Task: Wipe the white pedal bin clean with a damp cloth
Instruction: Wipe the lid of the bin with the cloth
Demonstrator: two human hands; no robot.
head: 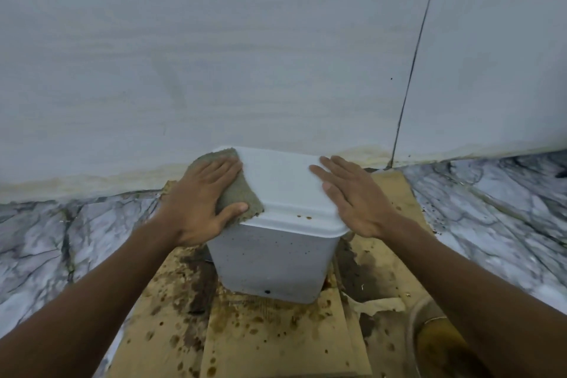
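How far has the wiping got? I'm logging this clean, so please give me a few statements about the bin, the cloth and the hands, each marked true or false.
1. The left hand presses the cloth onto the lid. True.
2. The right hand holds a second cloth. False: it lies flat and bare on the lid's right side.
3. The lid stands open. False: it is shut on the bin.
4. Brown specks show on the bin's front and on the lid's front edge. True.
5. The bin stands directly on the marble floor. False: it stands on stained cardboard.
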